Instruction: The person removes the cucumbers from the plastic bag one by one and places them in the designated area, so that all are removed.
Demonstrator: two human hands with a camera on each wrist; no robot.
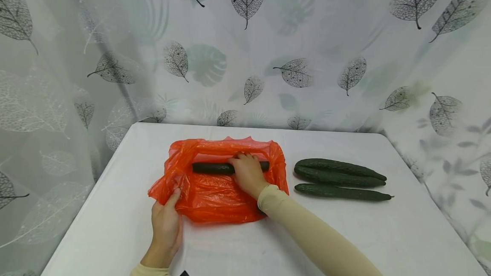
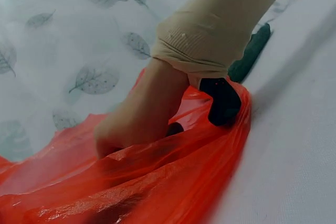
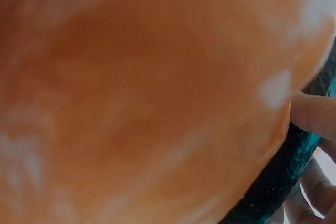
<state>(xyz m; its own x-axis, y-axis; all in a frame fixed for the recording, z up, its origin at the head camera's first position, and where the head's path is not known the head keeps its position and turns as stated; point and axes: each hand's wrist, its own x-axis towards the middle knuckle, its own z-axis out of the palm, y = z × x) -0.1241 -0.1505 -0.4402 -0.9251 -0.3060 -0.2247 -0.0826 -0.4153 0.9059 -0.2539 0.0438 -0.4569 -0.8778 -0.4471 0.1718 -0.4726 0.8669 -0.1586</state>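
A red plastic bag (image 1: 226, 195) lies with its mouth spread on the white table. My left hand (image 1: 166, 225) pinches the bag's near left edge, thumb on top. Over the bag's opening, my right hand (image 1: 247, 173) grips a dark green cucumber (image 1: 211, 168) near its middle; the cucumber lies crosswise inside the mouth. In the right wrist view, fingers (image 3: 315, 114) wrap round the cucumber (image 3: 278, 177), while blurred bag plastic (image 3: 147, 98) covers most of the picture. The left wrist view shows the right hand (image 2: 139, 111) reaching down into the bag (image 2: 157, 182).
Several cucumbers (image 1: 337, 178) lie side by side on the table, right of the bag. The white table (image 1: 122, 182) reaches back to a leaf-patterned curtain (image 1: 245, 54). A small dark object (image 1: 184, 273) shows at the bottom edge, beside the left wrist.
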